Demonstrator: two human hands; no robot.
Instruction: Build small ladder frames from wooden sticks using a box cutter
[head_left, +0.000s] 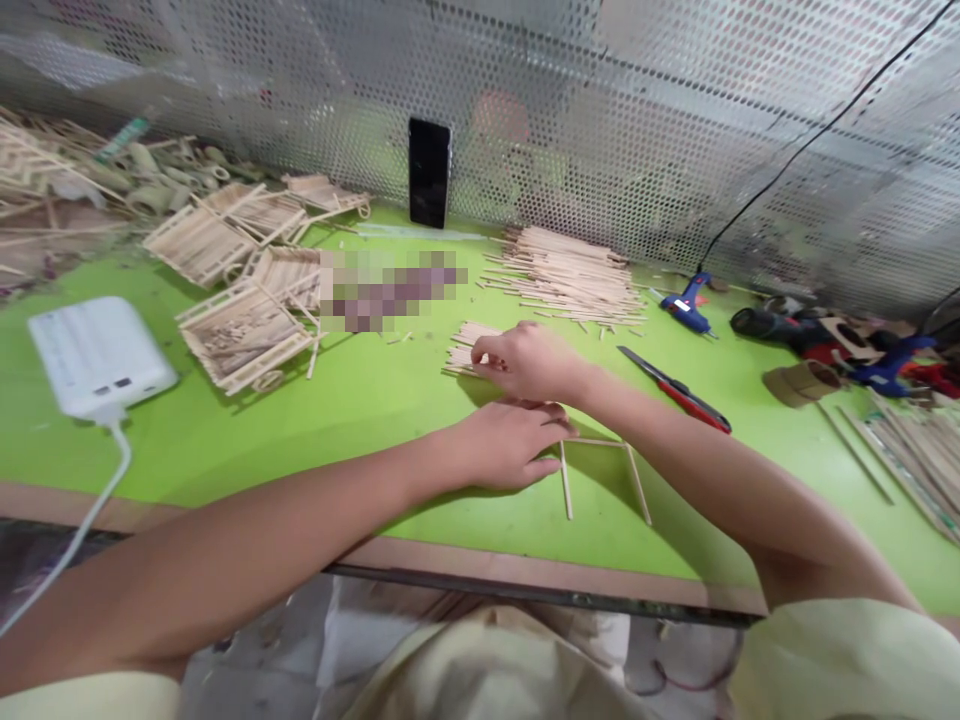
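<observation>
My right hand (532,360) crosses over my left forearm. Its fingers are curled down onto a small bundle of short wooden sticks (466,345); whether a stick is pinched in them is hidden. Just below, my left hand (517,442) lies low over the table with fingers stretched and the thumb apart. Its fingertips reach the upper left corner of a three-sided frame of thin wooden sticks (596,441), lying flat with its near side lacking a bar. Contact at that corner cannot be made out clearly.
Behind lies a large stick pile (566,275). A red utility knife (675,390), a blue glue gun (690,305) and a bamboo ring (801,382) are on the right. Left are small wooden carts (244,335) and a white power bank (101,355). A phone (430,172) leans on the mesh.
</observation>
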